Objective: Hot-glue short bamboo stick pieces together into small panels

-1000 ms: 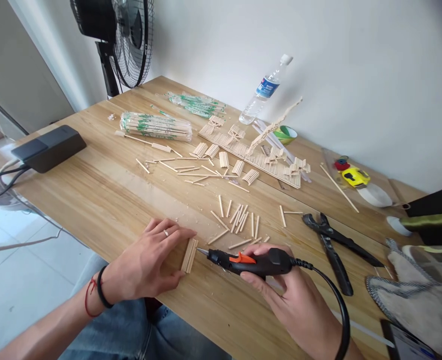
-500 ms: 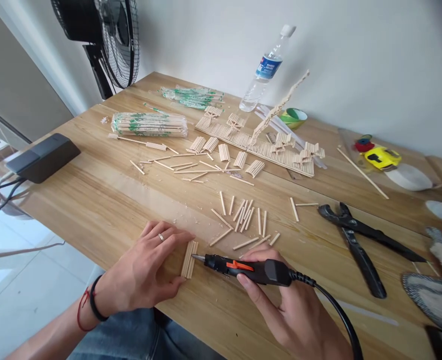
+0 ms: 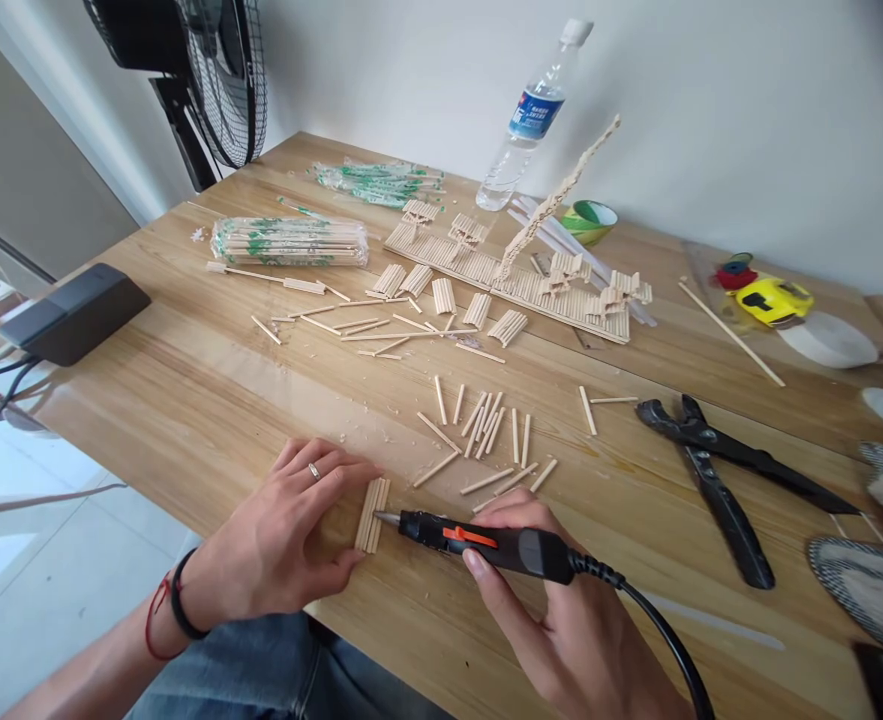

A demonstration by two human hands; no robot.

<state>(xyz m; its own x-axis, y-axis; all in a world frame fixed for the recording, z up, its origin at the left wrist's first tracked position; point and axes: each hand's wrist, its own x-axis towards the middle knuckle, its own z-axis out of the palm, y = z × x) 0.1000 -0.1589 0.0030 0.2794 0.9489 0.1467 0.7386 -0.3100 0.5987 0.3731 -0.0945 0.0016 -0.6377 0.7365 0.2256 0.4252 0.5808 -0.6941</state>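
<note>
My left hand (image 3: 287, 535) lies on the wooden table (image 3: 208, 400) with its fingers pressed against the left side of a small panel of glued sticks (image 3: 373, 514), holding it in place. My right hand (image 3: 561, 620) grips a black glue gun (image 3: 486, 540) with an orange trigger. The metal nozzle touches the panel's right edge. A black cord runs from the gun toward the lower right. Loose short sticks (image 3: 486, 425) are scattered just beyond the gun.
Farther back stand a stick model on a long base (image 3: 516, 285), wrapped chopstick bundles (image 3: 291, 240) and a water bottle (image 3: 531, 115). Black pliers (image 3: 718, 480) lie to the right, with a yellow tape measure (image 3: 775, 300) and a glove (image 3: 868, 580). A fan (image 3: 208, 70) and a black box (image 3: 73, 312) are at the left.
The view has shifted slightly down and right. The glue gun's nozzle has moved in from a short gap to touch the panel's edge. My left hand stays on the panel.
</note>
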